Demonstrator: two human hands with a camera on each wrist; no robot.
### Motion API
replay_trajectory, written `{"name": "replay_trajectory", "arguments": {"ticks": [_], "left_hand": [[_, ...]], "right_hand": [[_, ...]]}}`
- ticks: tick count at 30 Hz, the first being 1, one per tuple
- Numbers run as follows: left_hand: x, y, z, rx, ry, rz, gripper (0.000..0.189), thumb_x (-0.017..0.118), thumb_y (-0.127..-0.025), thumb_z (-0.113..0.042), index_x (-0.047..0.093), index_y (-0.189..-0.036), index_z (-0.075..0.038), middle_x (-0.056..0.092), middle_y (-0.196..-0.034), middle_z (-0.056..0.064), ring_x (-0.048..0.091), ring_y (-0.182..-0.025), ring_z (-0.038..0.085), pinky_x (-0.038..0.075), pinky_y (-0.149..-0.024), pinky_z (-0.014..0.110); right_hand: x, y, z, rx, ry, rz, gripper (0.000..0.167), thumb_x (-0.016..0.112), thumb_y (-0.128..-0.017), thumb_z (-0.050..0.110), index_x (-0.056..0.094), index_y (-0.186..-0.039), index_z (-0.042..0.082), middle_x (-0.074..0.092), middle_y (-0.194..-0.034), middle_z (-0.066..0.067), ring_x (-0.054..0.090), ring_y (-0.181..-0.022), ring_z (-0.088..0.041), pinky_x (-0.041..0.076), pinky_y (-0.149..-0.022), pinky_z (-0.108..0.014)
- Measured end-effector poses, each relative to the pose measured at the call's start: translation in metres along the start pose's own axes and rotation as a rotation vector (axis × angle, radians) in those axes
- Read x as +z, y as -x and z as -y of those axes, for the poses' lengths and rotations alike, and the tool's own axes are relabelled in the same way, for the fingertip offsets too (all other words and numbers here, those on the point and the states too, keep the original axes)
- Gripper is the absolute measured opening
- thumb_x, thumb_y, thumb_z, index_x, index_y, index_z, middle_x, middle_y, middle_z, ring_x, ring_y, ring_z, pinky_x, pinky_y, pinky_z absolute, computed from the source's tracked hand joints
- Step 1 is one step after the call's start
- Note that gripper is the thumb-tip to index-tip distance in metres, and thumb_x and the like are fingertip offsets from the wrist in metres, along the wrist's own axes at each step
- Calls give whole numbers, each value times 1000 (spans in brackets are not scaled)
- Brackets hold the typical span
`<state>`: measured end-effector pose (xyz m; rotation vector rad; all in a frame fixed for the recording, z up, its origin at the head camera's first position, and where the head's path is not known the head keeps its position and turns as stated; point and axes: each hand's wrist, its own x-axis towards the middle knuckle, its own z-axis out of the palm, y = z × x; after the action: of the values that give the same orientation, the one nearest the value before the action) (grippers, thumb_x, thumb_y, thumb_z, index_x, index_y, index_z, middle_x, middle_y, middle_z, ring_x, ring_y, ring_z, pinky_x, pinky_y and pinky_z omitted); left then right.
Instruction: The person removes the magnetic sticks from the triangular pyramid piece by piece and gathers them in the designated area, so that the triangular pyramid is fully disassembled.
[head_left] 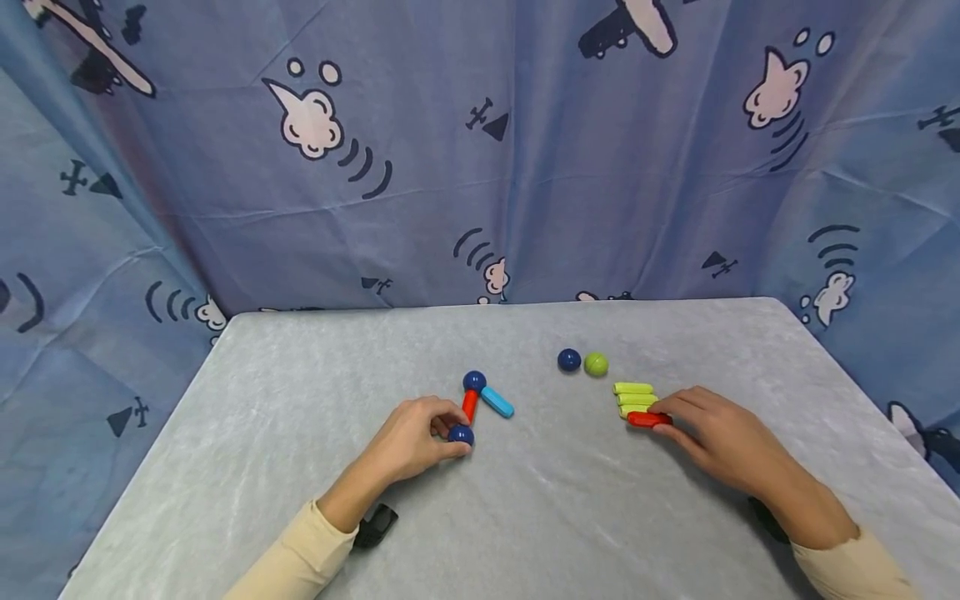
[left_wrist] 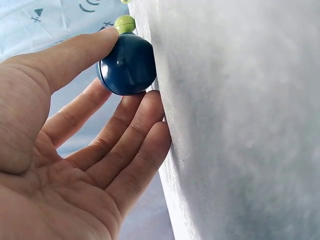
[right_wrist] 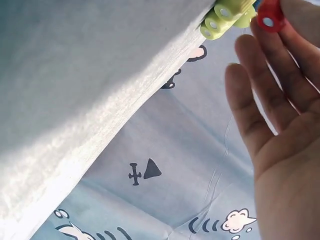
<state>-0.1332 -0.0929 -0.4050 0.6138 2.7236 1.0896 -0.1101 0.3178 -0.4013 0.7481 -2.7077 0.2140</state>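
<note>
Between thumb and fingers, my left hand (head_left: pixel 420 437) pinches a dark blue ball (left_wrist: pixel 127 65) low over the table. Just beyond it, a red magnetic rod (head_left: pixel 469 405) runs up to a second blue ball (head_left: pixel 474 381), and a light blue rod (head_left: pixel 497 402) slants away from that same ball. My right hand (head_left: pixel 720 437) grips another red rod (head_left: pixel 647 419) by one end; its pale round tip faces the camera in the right wrist view. Several yellow-green rods (head_left: pixel 633 388) lie side by side right behind this red rod, partly hidden by the fingers.
Farther back stand a dark blue ball (head_left: pixel 569 360) and a yellow-green ball (head_left: pixel 596 364), close together. A pale cloth covers the table (head_left: pixel 360 350). Behind it hangs a blue patterned curtain (head_left: pixel 420 167). A black strap piece (head_left: pixel 377 525) shows beneath the left wrist.
</note>
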Motion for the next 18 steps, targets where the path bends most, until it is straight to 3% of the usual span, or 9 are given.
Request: {"name": "replay_trajectory", "arguments": {"ticks": [10, 18], "left_hand": [[0, -1, -1, 5, 1, 10, 23, 86, -79, -24, 74, -98, -21, 67, -90, -8, 61, -81, 8, 49, -70, 22], [0, 0, 0, 16, -11, -2, 22, 86, -78, -24, 74, -97, -21, 67, -90, -8, 61, -80, 8, 49, -70, 22]], "right_hand": [[-3, -1, 3, 42, -14, 81, 22, 81, -82, 21, 74, -102, 20, 68, -102, 0, 66, -96, -22, 55, -84, -49], [0, -3, 5, 11, 20, 37, 14, 82, -79, 17, 74, -90, 20, 68, -91, 6, 66, -87, -16, 56, -78, -43]]}}
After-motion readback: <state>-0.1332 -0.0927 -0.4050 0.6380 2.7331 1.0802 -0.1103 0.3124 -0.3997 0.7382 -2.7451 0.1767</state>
